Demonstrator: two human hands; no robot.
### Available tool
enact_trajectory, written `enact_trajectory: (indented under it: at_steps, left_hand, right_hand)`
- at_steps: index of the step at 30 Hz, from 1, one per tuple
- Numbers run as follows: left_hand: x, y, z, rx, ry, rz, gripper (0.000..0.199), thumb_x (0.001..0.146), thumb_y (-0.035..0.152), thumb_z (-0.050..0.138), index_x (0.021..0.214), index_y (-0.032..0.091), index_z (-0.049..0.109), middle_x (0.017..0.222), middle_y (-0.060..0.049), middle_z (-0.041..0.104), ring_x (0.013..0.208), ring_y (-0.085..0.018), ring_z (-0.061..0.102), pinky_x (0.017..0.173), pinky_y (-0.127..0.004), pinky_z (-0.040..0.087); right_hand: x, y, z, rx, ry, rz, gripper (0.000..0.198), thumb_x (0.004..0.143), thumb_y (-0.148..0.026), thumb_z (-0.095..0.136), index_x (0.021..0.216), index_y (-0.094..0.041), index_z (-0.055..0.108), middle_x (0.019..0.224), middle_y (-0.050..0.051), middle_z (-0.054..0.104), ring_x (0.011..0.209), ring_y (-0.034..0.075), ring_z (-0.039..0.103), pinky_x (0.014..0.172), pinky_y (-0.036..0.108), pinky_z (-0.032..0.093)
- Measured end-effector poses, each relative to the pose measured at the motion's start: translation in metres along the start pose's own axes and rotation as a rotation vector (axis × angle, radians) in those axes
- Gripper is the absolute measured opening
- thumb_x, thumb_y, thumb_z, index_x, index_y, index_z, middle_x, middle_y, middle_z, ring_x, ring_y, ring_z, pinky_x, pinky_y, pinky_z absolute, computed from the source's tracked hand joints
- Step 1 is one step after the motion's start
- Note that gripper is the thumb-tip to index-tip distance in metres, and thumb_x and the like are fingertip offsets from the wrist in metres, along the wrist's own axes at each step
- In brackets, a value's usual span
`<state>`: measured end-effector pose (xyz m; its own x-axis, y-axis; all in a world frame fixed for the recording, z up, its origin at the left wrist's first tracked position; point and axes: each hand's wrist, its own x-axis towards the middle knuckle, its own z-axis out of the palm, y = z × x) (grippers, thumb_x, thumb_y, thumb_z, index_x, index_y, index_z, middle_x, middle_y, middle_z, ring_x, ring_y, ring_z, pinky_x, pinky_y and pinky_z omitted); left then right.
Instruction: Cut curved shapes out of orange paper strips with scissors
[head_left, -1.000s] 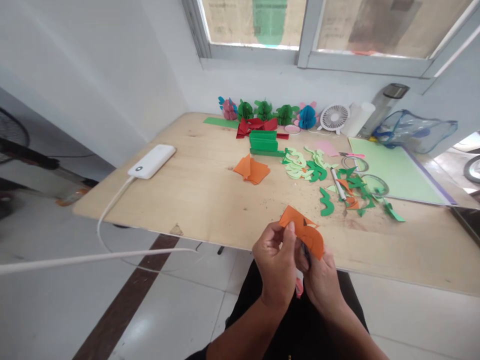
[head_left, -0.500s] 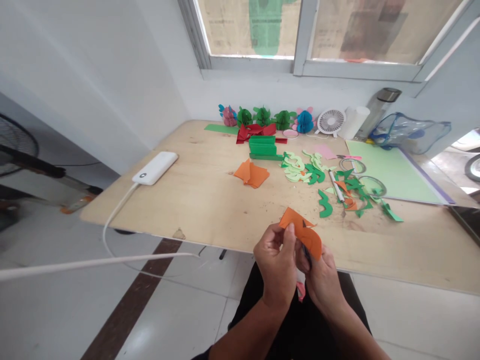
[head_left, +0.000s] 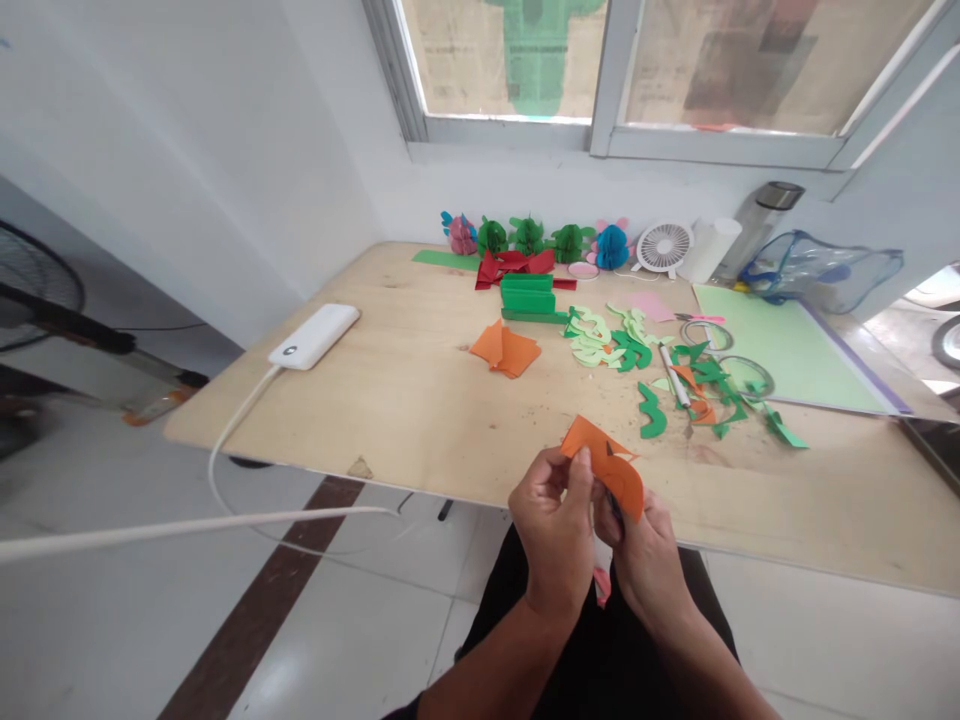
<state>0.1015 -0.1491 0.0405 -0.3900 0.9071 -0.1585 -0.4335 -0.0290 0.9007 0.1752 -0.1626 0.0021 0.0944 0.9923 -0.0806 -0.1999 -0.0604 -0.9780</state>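
Note:
My left hand (head_left: 553,515) pinches a piece of orange paper (head_left: 624,482) between thumb and fingers, just above the table's front edge. The paper has a curved, partly cut outline with a thin strip hanging off its upper right side. My right hand (head_left: 646,548) is closed around scissors (head_left: 610,450) under the paper. Only a dark blade tip in the cut and a bit near the fingers show; the handles are hidden. Beyond my hands lie several orange paper squares (head_left: 517,352) and a wavy green cutout (head_left: 652,411).
Green scraps (head_left: 731,400), a white marker (head_left: 675,377) and tape rolls (head_left: 746,377) lie to the right. Folded green paper (head_left: 527,295) is near the back, before honeycomb paper figures (head_left: 527,236) and a small fan (head_left: 664,248). A white power bank (head_left: 315,336) with its cable sits left.
The view has shifted very slightly. The thin strip at the paper's upper right reaches a little farther out; both hands keep their hold in nearly the same place.

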Motion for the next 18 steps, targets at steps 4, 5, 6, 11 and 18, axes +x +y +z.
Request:
enact_trajectory:
  at_steps: [4, 5, 6, 11, 18]
  left_hand:
    - [-0.0001, 0.0013, 0.0005, 0.0, 0.006, -0.002, 0.024, 0.075, 0.031, 0.069, 0.062, 0.016, 0.054, 0.052, 0.004, 0.053, 0.049, -0.008, 0.047, 0.051, -0.019, 0.042]
    - [-0.0001, 0.0017, 0.0005, 0.003, 0.008, -0.004, 0.025, 0.075, 0.031, 0.069, 0.062, 0.016, 0.054, 0.052, 0.004, 0.053, 0.049, -0.008, 0.047, 0.051, -0.019, 0.042]
    - [0.0, 0.0022, 0.0005, 0.005, 0.009, -0.007, 0.025, 0.075, 0.031, 0.069, 0.061, 0.016, 0.054, 0.052, 0.004, 0.053, 0.049, -0.008, 0.047, 0.051, -0.019, 0.042]
    - [0.001, 0.005, 0.0005, -0.013, -0.013, -0.029, 0.028, 0.072, 0.033, 0.071, 0.059, 0.017, 0.053, 0.05, 0.005, 0.051, 0.048, -0.008, 0.048, 0.05, -0.02, 0.042]
    - [0.0022, 0.0078, -0.0009, -0.024, -0.026, -0.054, 0.026, 0.072, 0.029, 0.071, 0.06, 0.017, 0.052, 0.049, 0.006, 0.049, 0.047, -0.007, 0.046, 0.049, -0.019, 0.041]
  right_hand:
    - [-0.0003, -0.0038, 0.0009, -0.021, 0.013, -0.002, 0.044, 0.09, -0.041, 0.05, 0.053, -0.022, 0.035, 0.045, -0.006, 0.032, 0.044, 0.011, 0.025, 0.046, 0.028, 0.02]
    - [-0.0007, -0.0047, 0.001, -0.026, 0.016, 0.001, 0.043, 0.09, -0.041, 0.05, 0.053, -0.022, 0.036, 0.045, -0.006, 0.032, 0.044, 0.011, 0.024, 0.046, 0.028, 0.02]
    - [-0.001, -0.0054, 0.001, -0.029, 0.014, 0.006, 0.043, 0.09, -0.041, 0.05, 0.054, -0.022, 0.036, 0.045, -0.006, 0.032, 0.044, 0.011, 0.024, 0.046, 0.028, 0.02]
    - [-0.0016, -0.0047, -0.0001, -0.02, 0.0, 0.014, 0.045, 0.09, -0.043, 0.049, 0.052, -0.023, 0.037, 0.046, -0.005, 0.032, 0.045, 0.012, 0.024, 0.046, 0.029, 0.021]
    - [-0.0003, -0.0027, -0.0031, 0.006, 0.011, 0.017, 0.042, 0.089, -0.044, 0.052, 0.054, -0.022, 0.043, 0.045, -0.005, 0.035, 0.044, 0.011, 0.027, 0.045, 0.027, 0.022]
